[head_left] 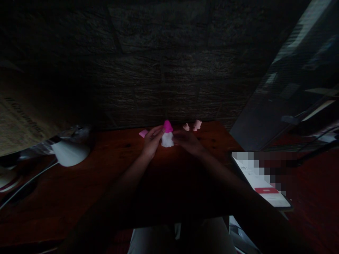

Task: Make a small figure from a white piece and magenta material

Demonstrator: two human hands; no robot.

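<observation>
A small figure with a magenta pointed top (167, 126) and a white, fluted lower part (167, 139) stands upright near the back of the wooden table. From its left side my left hand (151, 141) holds it, the thumb and fingers closed at the edge where magenta meets white. My right hand (190, 141) is at the right side, its fingertips against the white part; dim light hides the exact finger positions. Behind my left hand lies a flat pink piece (143, 133). Beyond my right hand are a small pale pink piece (186, 127) and a larger pale pink, cup-like piece (197, 125).
A dark block wall (164, 77) rises behind the wooden table (106, 151). On the left are a white cone-shaped object (70, 152), a cable and a printed brown carton (23, 116). A lit screen (265, 190) lies at the right edge, near a grey panel (265, 106).
</observation>
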